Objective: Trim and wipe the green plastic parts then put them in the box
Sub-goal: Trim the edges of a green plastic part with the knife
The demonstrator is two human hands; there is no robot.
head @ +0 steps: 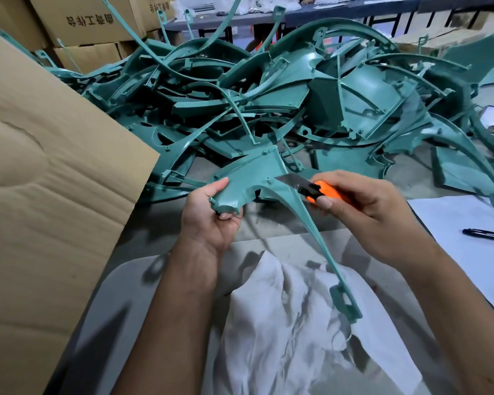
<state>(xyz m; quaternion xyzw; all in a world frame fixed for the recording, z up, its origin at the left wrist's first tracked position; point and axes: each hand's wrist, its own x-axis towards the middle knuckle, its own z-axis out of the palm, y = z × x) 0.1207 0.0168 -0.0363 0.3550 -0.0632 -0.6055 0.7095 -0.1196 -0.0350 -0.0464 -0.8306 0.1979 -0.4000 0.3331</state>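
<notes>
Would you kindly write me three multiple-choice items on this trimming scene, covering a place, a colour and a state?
1. Where does the white cloth lie?
A. Under the held green part
B. On the cardboard flap
C. On the pile

2. What colour is the utility knife handle?
A. Blue
B. Orange
C. Black

3. What is the left hand doing?
A. Resting flat
B. Holding a pen
C. Gripping the part

Answers: 1 A, the part's thin arm hangs over it. 2 B, orange shows within the right hand. 3 C, fingers curl round the part's edge.
</notes>
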